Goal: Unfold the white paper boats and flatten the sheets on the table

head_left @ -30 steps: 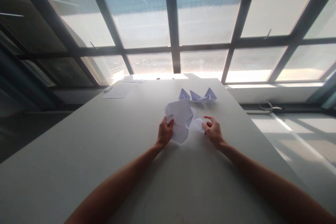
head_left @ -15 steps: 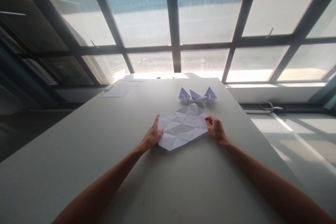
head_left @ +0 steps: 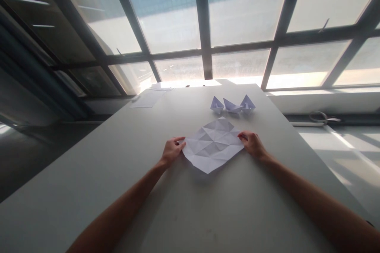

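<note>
White, crease-covered, roughly diamond-shaped paper sheet (head_left: 213, 146) is wide open now, just R of ctr and a bit below mid-frame. Big change! A sec ago it's half folded over btwn the hands; half a sec ago it's spread, but w/ the L forefinger sticking up. Now that finger's down on the corner and the whole crease pattern is on show. So we're at an opened-out stage, I'd judge, the fold lines bared, nothing tucked under that I can see.

Left hand (head_left: 171, 151) pinches the sheet's L corner, thumb and forefinger closed on the edge. Right hand (head_left: 252, 145) does likewise at the R corner, tips gripping paper, other fingers curled in, details too small to tell.

Which way's it pointing? One blunt corner aims up-frame, slightly R, toward three small bluish-white folded-paper boats (head_left: 233, 106) in a row; the opposite corner points down-frame, a touch L, over the broad matte white tabletop (head_left: 204, 213). Widest span runs hand to hand, nearly horiz. in frame; true long axis, can't tell, as it looks close to square. Shadow under that lower corner, so it's prob. slightly lifted.

Upper L of frame: flat white paper sheets (head_left: 144, 101), well apart from both hands.
</note>
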A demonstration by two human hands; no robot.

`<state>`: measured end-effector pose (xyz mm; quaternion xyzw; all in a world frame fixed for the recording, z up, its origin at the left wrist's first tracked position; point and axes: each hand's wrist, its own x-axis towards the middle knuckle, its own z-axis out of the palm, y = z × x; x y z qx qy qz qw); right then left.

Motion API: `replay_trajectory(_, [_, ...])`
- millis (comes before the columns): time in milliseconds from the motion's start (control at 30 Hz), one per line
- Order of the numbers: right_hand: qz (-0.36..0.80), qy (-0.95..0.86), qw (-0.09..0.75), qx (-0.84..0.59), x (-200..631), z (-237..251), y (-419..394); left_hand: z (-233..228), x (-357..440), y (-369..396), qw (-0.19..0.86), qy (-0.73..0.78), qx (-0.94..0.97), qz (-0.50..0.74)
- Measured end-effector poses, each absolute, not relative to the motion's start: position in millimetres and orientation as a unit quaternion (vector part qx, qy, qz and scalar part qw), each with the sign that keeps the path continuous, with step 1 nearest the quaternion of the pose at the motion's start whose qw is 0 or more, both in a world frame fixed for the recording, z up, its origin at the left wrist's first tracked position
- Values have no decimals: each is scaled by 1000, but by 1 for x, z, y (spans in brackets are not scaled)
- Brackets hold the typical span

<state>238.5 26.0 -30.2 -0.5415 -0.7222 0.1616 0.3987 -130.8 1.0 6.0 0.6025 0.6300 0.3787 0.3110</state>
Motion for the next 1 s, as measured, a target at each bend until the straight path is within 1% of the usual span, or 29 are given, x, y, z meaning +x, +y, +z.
replay_trajectory(100, [163,-724,406,-533,239,-31,26,4,-134,-2,161,633,699,292])
replay_trajectory(200, [165,-733,408,-518,239,-32,27,21,-126,-12,16,589,781,209])
replay_trajectory(267, [173,-737,411,-508,240,-33,28,41,-110,-14,-32,532,829,170])
replay_trajectory(333, [183,-737,416,-500,240,-35,30,59,-90,-9,5,420,902,102])
replay_trajectory(400, [193,-736,419,-496,240,-36,31,69,-68,4,93,313,945,25])
replay_trajectory(467, [205,-726,425,-500,241,-37,31,68,-50,18,155,263,952,-20])
replay_trajectory(533, [215,-707,436,-514,241,-36,31,57,-37,26,171,249,952,-39])
replay_trajectory(633, [217,-672,460,-539,239,-32,31,33,-31,24,155,270,949,-51])
replay_trajectory(700, [227,-644,478,-553,236,-28,30,20,-32,17,119,311,943,-26])
replay_trajectory(767, [271,-610,485,-564,231,-23,25,10,-34,11,81,359,930,4])
replay_trajectory(867, [353,-580,474,-560,215,-16,11,0,-33,8,44,422,905,32])
replay_trajectory(933, [398,-593,461,-527,201,-12,-5,-4,-31,10,32,456,888,47])
replay_trajectory(1000, [466,-614,425,-474,187,-8,-21,-8,-28,11,22,481,874,61])
